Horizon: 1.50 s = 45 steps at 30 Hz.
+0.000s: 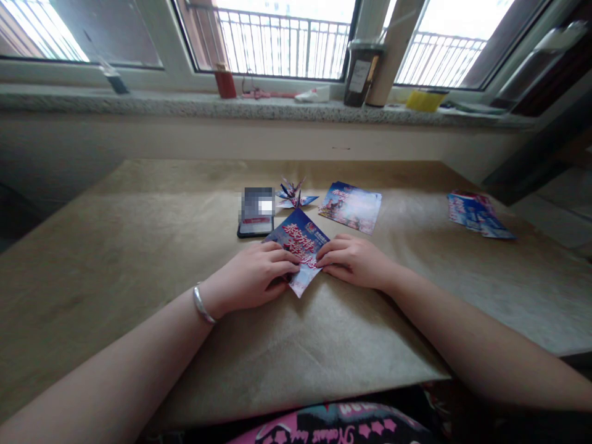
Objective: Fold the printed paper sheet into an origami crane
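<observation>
A square sheet of printed blue paper (300, 242) lies corner-on on the brown paper-covered table (139, 246), right in front of me. My left hand (252, 277), with a silver bracelet at the wrist, presses its curled fingers on the sheet's left side. My right hand (354, 260) presses down on the sheet's right side, fingers bent together. The fingertips of both hands nearly meet over the sheet's middle. The sheet's lower corner sticks out between the two hands.
A phone (256, 213) lies just beyond the sheet. A folded paper crane (293, 194) sits behind it, another printed sheet (351, 206) to its right, and a small stack of sheets (476, 214) at far right. The windowsill (185, 106) holds a red cup, a dark jar and a yellow box.
</observation>
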Available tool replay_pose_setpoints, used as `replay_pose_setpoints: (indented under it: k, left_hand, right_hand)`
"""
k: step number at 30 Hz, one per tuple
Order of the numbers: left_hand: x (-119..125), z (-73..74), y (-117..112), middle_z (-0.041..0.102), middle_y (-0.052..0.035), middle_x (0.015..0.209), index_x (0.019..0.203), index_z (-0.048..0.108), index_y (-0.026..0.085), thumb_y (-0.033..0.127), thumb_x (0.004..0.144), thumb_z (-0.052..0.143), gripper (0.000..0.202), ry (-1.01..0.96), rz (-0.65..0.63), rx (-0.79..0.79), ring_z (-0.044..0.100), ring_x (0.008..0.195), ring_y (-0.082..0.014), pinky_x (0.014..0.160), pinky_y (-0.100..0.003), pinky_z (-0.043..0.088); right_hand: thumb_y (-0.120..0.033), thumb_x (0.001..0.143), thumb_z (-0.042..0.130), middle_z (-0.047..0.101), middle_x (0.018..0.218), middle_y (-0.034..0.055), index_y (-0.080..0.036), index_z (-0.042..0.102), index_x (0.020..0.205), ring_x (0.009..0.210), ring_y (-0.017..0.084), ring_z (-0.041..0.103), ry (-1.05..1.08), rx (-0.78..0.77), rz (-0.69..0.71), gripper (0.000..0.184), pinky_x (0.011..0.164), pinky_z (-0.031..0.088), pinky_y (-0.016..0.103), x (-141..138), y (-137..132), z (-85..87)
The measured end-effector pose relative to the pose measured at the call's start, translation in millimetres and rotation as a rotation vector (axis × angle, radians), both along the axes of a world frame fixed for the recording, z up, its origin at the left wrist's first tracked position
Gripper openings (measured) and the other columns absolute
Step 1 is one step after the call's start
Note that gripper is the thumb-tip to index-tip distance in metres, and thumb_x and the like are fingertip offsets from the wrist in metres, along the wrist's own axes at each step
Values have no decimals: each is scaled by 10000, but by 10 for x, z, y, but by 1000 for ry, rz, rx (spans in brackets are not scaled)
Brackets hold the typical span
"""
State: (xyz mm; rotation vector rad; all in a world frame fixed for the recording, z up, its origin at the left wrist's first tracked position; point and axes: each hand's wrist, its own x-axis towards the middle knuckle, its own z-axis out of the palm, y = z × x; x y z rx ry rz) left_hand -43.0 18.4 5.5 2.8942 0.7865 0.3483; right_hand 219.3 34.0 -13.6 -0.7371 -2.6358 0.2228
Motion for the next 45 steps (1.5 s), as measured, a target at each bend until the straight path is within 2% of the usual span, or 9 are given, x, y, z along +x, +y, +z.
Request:
replay_pose_setpoints:
  k: [5,11,16,25,33,36,41,45]
  left_hand:
    - [50,0,-33,652,-55,1016,1000,663,206,226,853,539,194,-13,62,22,570,932,-203,829,-357,483]
    - [110,19,-67,643,-71,931,928,651,178,376,888,520,240,17,35,64,575,860,-198,770,-332,471]
    - [146,3,-75,642,-52,914,910,625,183,301,932,452,211,50,-14,87,572,821,-174,739,-299,460]
    - [172,-3,-74,628,-46,812,830,630,179,237,906,452,202,-3,16,117,555,720,-156,679,-284,447]
    - [148,-41,-32,652,-32,822,849,633,182,233,890,490,157,-108,115,-89,585,784,-154,735,-275,451]
    - [162,-8,-53,640,-21,764,773,612,177,304,917,471,238,-122,165,-142,571,733,-146,690,-265,433]
    - [183,13,-97,609,-13,705,736,583,171,329,917,448,275,-132,384,-174,535,659,-137,581,-238,386]
    - [181,-2,-88,591,-9,669,668,567,171,344,917,432,332,-136,435,-180,534,644,-133,559,-229,378]
  right_hand:
    - [-244,899,523,701,960,55,-211,700,906,877,173,601,25,-44,-26,181,823,489,336,-34,-11,18]
    - [-230,890,528,702,953,55,-205,702,882,870,172,602,32,-41,-12,176,815,488,329,-22,-8,7]
    - [-232,872,542,706,975,44,-228,712,896,862,172,600,-7,22,-19,172,770,487,308,3,-5,-13]
    - [-267,886,522,716,999,27,-241,728,924,828,174,615,-49,92,-3,211,734,487,306,16,-21,5]
    - [-262,882,533,710,1002,31,-250,726,924,839,169,616,-59,83,14,199,740,486,305,22,-27,-3]
    - [-263,882,531,711,1007,26,-249,726,924,842,170,617,-69,90,12,200,741,485,301,19,-31,7]
    - [-265,876,541,715,985,28,-238,725,877,827,172,621,-60,82,-7,186,729,488,303,9,-57,42]
    - [-248,863,560,716,963,32,-231,721,867,836,172,620,-42,38,-43,161,741,492,304,-3,-79,65]
